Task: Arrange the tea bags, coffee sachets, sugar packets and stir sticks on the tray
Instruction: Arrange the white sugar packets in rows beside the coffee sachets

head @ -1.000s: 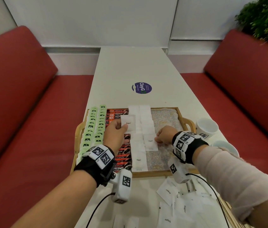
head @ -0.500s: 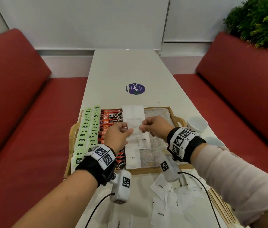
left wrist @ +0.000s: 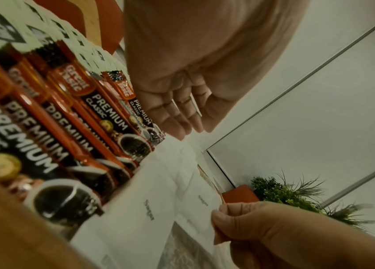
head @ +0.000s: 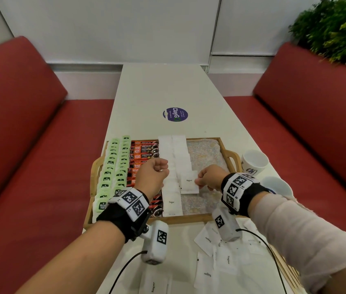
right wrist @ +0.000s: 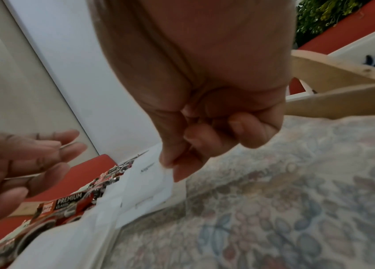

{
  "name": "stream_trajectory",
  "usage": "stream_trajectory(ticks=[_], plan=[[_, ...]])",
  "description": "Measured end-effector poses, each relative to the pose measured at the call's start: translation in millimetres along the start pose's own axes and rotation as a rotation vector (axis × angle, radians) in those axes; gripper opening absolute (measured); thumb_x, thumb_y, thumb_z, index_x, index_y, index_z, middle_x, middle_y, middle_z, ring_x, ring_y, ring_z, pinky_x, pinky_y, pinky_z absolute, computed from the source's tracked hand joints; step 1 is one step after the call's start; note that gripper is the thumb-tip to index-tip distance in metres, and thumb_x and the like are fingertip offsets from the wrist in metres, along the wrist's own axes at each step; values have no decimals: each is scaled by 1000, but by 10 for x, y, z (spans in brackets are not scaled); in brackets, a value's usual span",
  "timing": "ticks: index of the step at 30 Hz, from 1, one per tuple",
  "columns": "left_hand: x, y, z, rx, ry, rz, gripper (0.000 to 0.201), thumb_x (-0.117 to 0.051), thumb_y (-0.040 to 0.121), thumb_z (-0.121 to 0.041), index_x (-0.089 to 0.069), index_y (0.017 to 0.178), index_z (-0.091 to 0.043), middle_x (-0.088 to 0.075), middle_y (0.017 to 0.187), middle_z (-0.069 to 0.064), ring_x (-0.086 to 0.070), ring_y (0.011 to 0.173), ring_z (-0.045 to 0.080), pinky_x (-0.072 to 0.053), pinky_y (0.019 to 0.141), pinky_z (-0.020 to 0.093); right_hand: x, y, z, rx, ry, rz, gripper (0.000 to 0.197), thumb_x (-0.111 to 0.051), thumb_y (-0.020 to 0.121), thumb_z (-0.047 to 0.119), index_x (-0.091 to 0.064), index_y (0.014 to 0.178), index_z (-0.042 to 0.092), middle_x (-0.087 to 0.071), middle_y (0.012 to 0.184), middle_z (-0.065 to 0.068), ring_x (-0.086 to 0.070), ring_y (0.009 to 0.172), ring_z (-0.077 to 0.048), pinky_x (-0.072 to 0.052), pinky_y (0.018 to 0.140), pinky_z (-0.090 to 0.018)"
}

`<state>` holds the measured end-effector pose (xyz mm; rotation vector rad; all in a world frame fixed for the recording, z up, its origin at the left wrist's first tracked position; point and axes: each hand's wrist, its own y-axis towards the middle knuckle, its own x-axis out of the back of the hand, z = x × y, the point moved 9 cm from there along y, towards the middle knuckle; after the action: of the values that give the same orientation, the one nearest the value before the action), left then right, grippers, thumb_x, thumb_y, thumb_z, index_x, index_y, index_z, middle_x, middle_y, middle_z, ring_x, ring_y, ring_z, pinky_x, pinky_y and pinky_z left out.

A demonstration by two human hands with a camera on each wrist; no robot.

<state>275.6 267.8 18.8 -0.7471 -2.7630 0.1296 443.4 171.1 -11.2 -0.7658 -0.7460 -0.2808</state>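
Note:
A wooden tray holds rows of green tea bags, red coffee sachets and two columns of white sugar packets. My right hand pinches one sugar packet by its right edge, low over the near end of the right-hand sugar column. The right wrist view shows thumb and forefinger nipping the packet. My left hand hovers over the coffee sachets beside it. Its fingers are relaxed and hold nothing.
Loose sugar packets lie on the white table in front of the tray, with wooden stir sticks at the lower right edge. Two white cups stand right of the tray. The tray's floral liner is bare on the right. Red benches flank the table.
The sugar packet passed from my left hand to my right. The left hand let go and drew back left; the right carried the packet down to the right-hand column.

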Motion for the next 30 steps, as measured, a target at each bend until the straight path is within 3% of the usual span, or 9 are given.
stream_trajectory(ticks=[5,9,12,13,15,18,21,26,30], plan=[[48,39,6,-21,38,-24,21,-56,91,-3,-61,107,-14,-62,98,-4,-57,85,9,-51,61,22,-62,89,14,-27,-33,25,26,-60,91,17,-49,68,23,-52,66,6,-47,54,-4,-35,44,-14],[70,60,19,-15,55,-30,21,-57,90,-3,-61,106,-16,-63,100,-4,-58,89,10,-54,81,31,-87,129,22,-52,-62,35,23,-61,90,17,-51,70,20,-55,70,4,-50,56,-5,-39,42,-13],[74,78,25,-15,60,-26,21,-58,89,-3,-61,106,-15,-62,100,-4,-58,88,11,-53,85,34,-105,132,31,-92,-148,34,14,-61,90,22,-63,85,9,-67,86,-5,-58,71,-18,-49,64,-15],[75,83,25,-16,61,-24,21,-58,89,-3,-61,106,-15,-63,100,-4,-58,88,12,-53,85,34,-90,141,24,-99,-188,14,19,-62,89,23,-66,92,5,-69,95,-9,-59,77,-21,-53,74,-23],[79,86,27,-18,61,-23,21,-58,89,-3,-61,106,-16,-63,100,-3,-59,90,12,-53,85,33,-50,144,52,-71,-151,-22,16,-63,86,21,-66,90,5,-70,97,-11,-59,75,-23,-53,74,-30],[64,87,30,-22,59,-15,21,-58,89,-2,-61,103,-18,-63,99,-3,-59,89,13,-54,74,29,-36,82,120,8,-5,-9,15,-70,84,18,-61,72,12,-67,81,-5,-53,59,-15,-47,58,-25],[26,71,24,-19,43,-3,20,-57,89,-2,-60,101,-18,-63,98,-4,-59,86,11,-50,59,22,-159,9,160,34,-11,99,7,-73,80,16,-69,76,13,-69,80,-1,-51,57,-12,-45,57,-23],[-5,21,11,-10,18,13,20,-57,89,-2,-60,101,-18,-61,97,-6,-56,80,7,-51,62,26,-314,-44,180,25,-151,167,20,-72,82,15,-74,101,11,-72,100,-3,-57,71,-13,-47,60,-21],[-15,-59,-2,-15,18,14,18,-58,89,-4,-60,99,-19,-62,98,-4,-58,85,11,-51,61,26,-217,-175,194,43,-93,126,17,-70,84,15,-73,100,12,-66,78,7,-50,56,-9,-43,56,-20]])
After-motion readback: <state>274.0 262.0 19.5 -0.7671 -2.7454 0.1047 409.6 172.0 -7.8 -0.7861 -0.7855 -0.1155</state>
